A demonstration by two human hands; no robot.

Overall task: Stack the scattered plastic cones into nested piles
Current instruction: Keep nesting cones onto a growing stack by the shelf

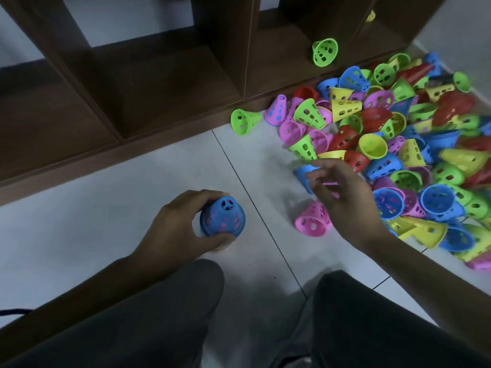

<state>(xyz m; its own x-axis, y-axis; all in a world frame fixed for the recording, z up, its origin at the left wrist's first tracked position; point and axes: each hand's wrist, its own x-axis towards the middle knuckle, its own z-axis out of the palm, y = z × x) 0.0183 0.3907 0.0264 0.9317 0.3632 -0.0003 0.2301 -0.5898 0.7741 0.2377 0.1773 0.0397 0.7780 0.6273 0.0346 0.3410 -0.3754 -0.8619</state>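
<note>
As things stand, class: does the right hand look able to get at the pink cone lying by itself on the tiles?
Probably yes. The right hand hovers open just above the pink cone, which lies on its side apart from the heap, with nothing between them.

Perforated cones (398, 144) — green, pink, blue, yellow, red; blue-over-pink stack (223, 217); dark brown shelf (164, 83); white tiled floor (106, 208).

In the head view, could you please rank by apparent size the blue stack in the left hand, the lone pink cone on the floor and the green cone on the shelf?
1. Blue stack, though it is nearest.
2. Pink cone.
3. Green cone, farthest, so unsure.
</note>
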